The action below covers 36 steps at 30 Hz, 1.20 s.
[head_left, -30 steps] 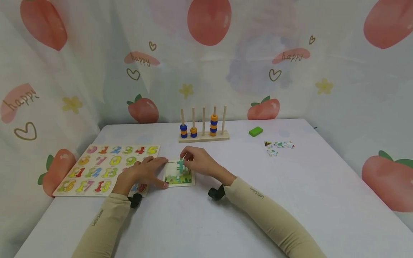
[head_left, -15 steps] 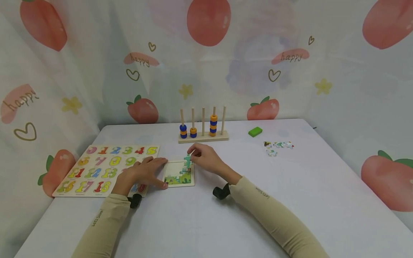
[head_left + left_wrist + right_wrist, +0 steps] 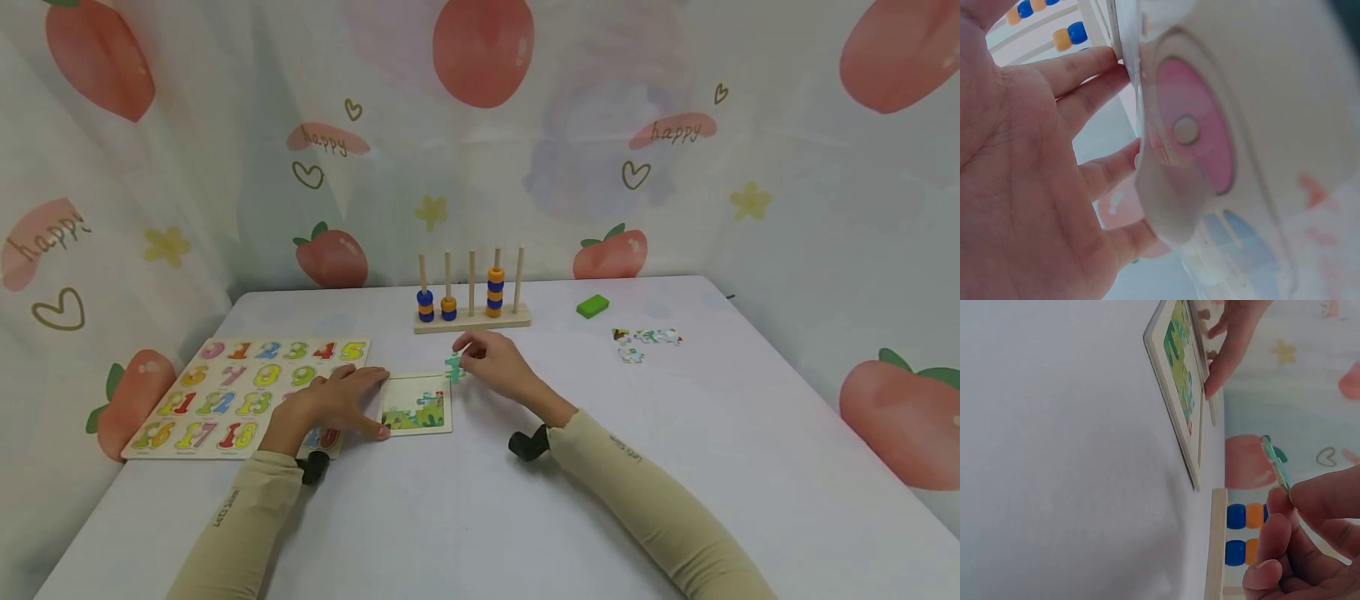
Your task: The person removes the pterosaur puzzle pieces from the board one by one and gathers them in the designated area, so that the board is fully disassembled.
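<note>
Number board: lies flat at your far left, the wooden number board (image 3: 251, 379) with its rows of coloured numerals, its right side partly under your hand.
Left hand: your left hand (image 3: 335, 402) is unclenched, fingers spread and fairly straight; thumb at the near left corner of the puzzle tray, fingertips at its far left corner.
Puzzle tray: flat on the table (image 3: 465, 517) just right of the number board, the puzzle tray (image 3: 401, 390) shows a green picture filling its near part and rising toward the right, with pale wood bare at the far left.
Puzzle piece: the teal puzzle piece (image 3: 454, 368) is off the table, near the tray's far right corner, and your right wrist view shows it almost edge-on.
Bead rack: behind the tray, the bead rack (image 3: 472, 320) stands upright, blue and orange beads on its first, second and fourth pegs.
Right hand: your right hand (image 3: 497, 364) is grasping the teal puzzle piece, pinched between thumb and finger.
Green block: the green block (image 3: 592, 306) lies on the table, right of the rack.
Loose pieces: the loose pieces (image 3: 631, 356) lie in a small group at the right, well apart from the tray.
</note>
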Tool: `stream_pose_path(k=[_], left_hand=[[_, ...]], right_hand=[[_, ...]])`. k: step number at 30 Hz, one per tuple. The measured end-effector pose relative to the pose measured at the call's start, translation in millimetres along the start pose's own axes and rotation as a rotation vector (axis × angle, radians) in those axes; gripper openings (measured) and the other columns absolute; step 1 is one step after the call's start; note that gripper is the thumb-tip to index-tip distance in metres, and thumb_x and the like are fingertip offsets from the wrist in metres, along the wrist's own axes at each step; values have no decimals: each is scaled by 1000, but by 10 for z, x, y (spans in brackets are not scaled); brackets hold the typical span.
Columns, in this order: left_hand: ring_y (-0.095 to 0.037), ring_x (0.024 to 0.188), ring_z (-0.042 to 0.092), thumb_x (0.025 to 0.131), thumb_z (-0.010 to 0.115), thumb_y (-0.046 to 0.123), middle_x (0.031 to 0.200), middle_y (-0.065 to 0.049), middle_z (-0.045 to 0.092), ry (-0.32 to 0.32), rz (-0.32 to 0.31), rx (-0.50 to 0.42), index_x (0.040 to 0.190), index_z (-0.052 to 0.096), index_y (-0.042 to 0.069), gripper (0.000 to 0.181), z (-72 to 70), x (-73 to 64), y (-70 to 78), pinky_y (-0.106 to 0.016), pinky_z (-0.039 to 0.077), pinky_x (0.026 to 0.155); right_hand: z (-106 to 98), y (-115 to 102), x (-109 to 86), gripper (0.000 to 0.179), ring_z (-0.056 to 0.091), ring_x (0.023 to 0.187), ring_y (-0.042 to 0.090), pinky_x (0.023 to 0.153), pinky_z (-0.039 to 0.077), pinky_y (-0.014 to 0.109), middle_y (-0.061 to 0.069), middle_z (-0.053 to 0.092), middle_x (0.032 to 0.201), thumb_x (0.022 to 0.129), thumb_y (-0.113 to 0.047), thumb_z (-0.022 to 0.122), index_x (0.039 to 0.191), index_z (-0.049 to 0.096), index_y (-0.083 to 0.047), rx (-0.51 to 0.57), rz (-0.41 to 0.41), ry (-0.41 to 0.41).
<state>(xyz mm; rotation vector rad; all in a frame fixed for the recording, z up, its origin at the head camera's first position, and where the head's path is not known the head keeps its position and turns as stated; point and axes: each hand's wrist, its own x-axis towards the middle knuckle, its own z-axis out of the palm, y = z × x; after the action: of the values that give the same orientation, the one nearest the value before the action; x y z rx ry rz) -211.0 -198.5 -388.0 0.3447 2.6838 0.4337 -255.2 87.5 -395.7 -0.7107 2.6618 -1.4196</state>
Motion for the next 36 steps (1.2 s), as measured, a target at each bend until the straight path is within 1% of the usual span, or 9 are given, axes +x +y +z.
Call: stream_pose_path(k=[8, 15, 18, 23, 25, 30, 32, 34, 36], left_hand=[[-48, 158, 15, 85, 88, 48, 172, -14, 33, 10, 18, -14, 167, 38, 13, 102, 34, 3, -29, -77, 12, 121], [-49, 158, 14, 85, 87, 55, 174, -14, 28, 14, -43, -14, 169, 35, 21, 105, 47, 43, -89, -90, 18, 108], [-49, 159, 14, 85, 86, 56, 174, -14, 27, 9, -39, -12, 169, 35, 21, 105, 40, 35, -90, -90, 18, 109], [-48, 158, 16, 85, 87, 56, 173, -14, 30, 11, -10, -10, 168, 37, 18, 104, 2, -11, -54, -87, 18, 111], [-45, 160, 14, 86, 86, 54, 174, -12, 29, 3, -19, -13, 169, 35, 19, 104, -2, -16, -40, -85, 16, 114], [-47, 159, 16, 85, 87, 55, 173, -14, 29, 10, -25, -7, 168, 36, 19, 104, 9, 5, -49, -86, 19, 113], [-49, 157, 18, 84, 87, 55, 172, -17, 30, 17, -15, -3, 167, 38, 17, 104, 14, 7, -48, -86, 20, 111], [-48, 158, 17, 85, 87, 55, 173, -15, 29, 14, -28, -7, 168, 37, 19, 104, 13, -3, -37, -86, 19, 113], [-50, 157, 17, 85, 87, 57, 173, -17, 29, 13, -34, 0, 168, 36, 19, 104, 11, -9, -36, -88, 21, 110]], right_hand=[[-108, 51, -45, 20, 65, 92, 23, 80, 55, 35, 9, 73, 102, 100, -5, 67, 119, 73, -3, -14, 22, 17], [-272, 88, -84, 19, 64, 95, 26, 81, 56, 35, 10, 73, 107, 102, -7, 66, 119, 74, -2, -20, 42, 36], [-336, 119, -98, 18, 65, 96, 26, 82, 57, 35, 11, 74, 109, 103, -7, 67, 118, 74, -1, -22, 51, 47], [-437, 168, -139, 17, 66, 96, 26, 83, 56, 33, 12, 75, 110, 103, -7, 67, 116, 75, 1, -18, 57, 65], [-478, 185, -162, 17, 65, 95, 26, 82, 55, 33, 12, 75, 110, 103, -7, 67, 116, 75, 1, -14, 57, 71], [-581, 242, -201, 17, 63, 94, 27, 81, 54, 33, 12, 74, 108, 104, -8, 67, 116, 73, 1, 1, 70, 96], [-624, 265, -214, 16, 63, 95, 27, 82, 54, 33, 13, 74, 108, 104, -8, 67, 116, 73, 1, 3, 79, 106], [-670, 296, -225, 17, 64, 96, 28, 82, 54, 34, 13, 74, 109, 104, -9, 67, 116, 73, 1, -4, 83, 113], [-718, 327, -236, 17, 64, 96, 28, 83, 55, 34, 14, 74, 109, 104, -9, 66, 117, 73, 1, -6, 93, 121]])
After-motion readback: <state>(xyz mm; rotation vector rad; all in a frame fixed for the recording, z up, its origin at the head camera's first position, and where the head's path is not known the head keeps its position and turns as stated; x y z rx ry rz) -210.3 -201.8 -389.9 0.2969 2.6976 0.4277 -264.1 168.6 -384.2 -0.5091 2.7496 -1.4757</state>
